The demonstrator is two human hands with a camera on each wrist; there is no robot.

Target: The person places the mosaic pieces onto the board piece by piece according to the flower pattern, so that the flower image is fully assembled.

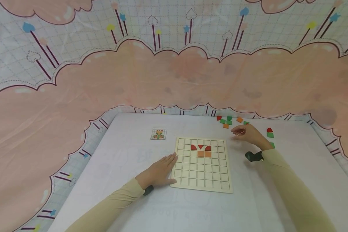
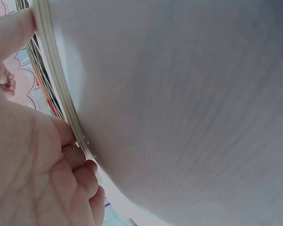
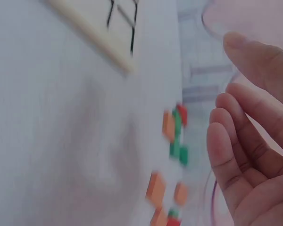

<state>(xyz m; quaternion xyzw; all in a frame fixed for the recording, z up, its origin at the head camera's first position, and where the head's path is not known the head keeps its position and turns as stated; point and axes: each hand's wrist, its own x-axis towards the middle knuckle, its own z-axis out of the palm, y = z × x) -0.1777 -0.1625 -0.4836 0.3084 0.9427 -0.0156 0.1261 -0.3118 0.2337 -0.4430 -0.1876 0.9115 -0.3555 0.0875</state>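
Pink cloud-patterned cloth hangs behind and around a white tabletop [image 1: 127, 154], and on it we see a pale wooden grid board [image 1: 203, 180] lying flat near the middle. Our left hand [image 1: 159, 170] rests flat at the board's 9 o'clock edge, fingers straight and touching the rim, gripping nothing; the left wrist view shows the board's thin edge right against those fingers. Our right hand [image 1: 247, 133] hovers off the board's 2 o'clock corner, fingers loosely extended and relaxed, and the right wrist view shows the palm bare, so it has hold of nothing.

On the board, five tiles are seated in the upper rows: three red pieces [image 1: 200, 147] in a line with two orange squares [image 1: 204, 154] directly beneath. We judge the picture barely begun, since most cells stand bare. A small pattern card [image 1: 158, 133] lies apart at the board's 11 o'clock. The loose tiles [image 1: 227, 121], red, green and orange, sit scattered at 1 o'clock, just beyond the right fingertips, with a few more green and red pieces [image 1: 270, 132] behind the hand near the tabletop's 3 o'clock side.

Wide bare surface lies at 6 o'clock and 9 o'clock; the loose tiles lie close to the far edge.
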